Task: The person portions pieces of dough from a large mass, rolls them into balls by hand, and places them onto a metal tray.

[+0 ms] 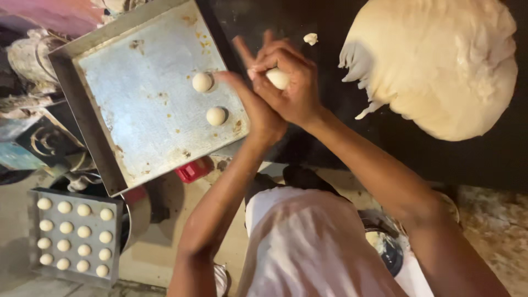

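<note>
Centre top of frame: left hand (258,110) and right hand (291,82) are pressing together around a dough ball (278,78), palms cupping it. It is looking soft, light, slightly tacky, so likely deforming under pressure; best cradled between palms, not pinched. Tray (137,126) with two balls is lying left, dough mass (440,66) upper right

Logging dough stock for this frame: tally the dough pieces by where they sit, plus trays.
Dough balls on big tray: 2
Dough balls on small tray: 16
Dough ball between left hand and right hand: 1
Large dough mass: 1
Dough scrap: 1
Trays: 2
Total: 23
</note>
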